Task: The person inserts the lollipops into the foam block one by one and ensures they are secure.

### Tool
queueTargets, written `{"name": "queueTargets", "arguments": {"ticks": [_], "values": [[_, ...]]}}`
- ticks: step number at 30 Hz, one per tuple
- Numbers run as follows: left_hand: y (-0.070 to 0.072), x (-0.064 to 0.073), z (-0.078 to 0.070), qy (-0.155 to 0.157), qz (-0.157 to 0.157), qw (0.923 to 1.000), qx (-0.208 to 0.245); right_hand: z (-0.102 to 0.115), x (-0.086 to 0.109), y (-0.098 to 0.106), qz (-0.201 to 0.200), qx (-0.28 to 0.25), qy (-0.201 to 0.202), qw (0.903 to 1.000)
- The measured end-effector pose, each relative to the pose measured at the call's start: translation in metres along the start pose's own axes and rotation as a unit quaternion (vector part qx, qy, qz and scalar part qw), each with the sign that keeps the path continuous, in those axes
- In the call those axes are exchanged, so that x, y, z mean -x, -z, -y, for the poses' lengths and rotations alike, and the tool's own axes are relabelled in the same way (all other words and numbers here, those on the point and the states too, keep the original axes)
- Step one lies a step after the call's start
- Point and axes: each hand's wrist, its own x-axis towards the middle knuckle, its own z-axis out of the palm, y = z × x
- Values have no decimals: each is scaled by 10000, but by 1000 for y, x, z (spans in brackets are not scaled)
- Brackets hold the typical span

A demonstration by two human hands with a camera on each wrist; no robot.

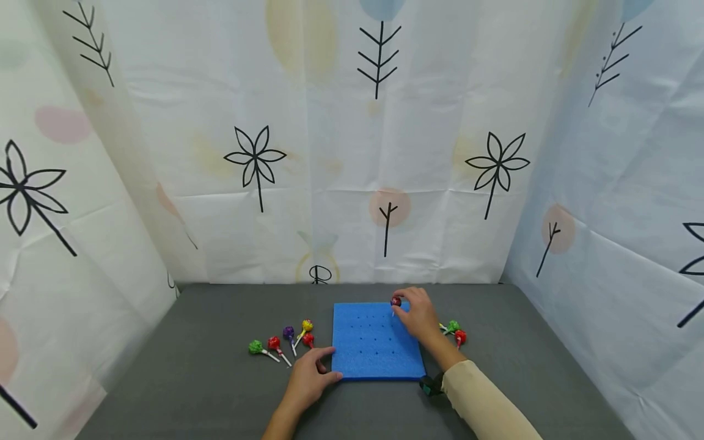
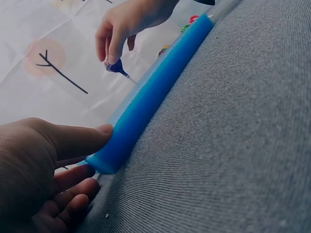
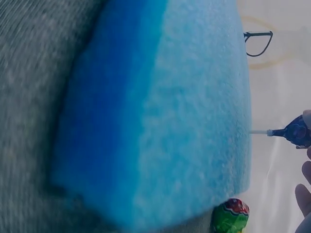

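A dark-wrapped lollipop point(image 1: 396, 301) is pinched by its head between the thumb and fingers of my right hand point(image 1: 419, 315). Its white stick points down at the far right part of a blue foam board point(image 1: 365, 365), which has rows of small holes. In the right wrist view the lollipop point(image 3: 295, 132) shows its stick meeting the board's far edge. At the near left corner of the board, my left hand point(image 1: 309, 376) holds on with thumb and index finger, its other fingers curled below, as the left wrist view shows.
Left of the board lie several lollipops, among them a green one point(image 1: 255, 347), a purple one point(image 1: 288, 332) and a yellow one point(image 1: 307, 326). Another green lollipop point(image 1: 453, 326) and a red one point(image 1: 460, 337) lie to the right. A patterned cloth point(image 1: 341, 153) hangs behind the grey table point(image 1: 220, 391).
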Motion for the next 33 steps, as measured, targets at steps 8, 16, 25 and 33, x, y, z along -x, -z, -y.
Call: {"name": "queueTargets", "arguments": {"ticks": [8,16,25,33], "values": [[0,1,0,-99,-62,9999,44,-7,3,10,33,-25,94,9999],[0,1,-2,-172,-95,9997,108,-15,9,21,241,74,-58,9997],[0,1,-1,-65,-70,9999,31,-22,16,31,866,547,-191,9946],[-1,1,-1,30,-1,10000,18,-29,19,40,1476,604,-333,9866]]}}
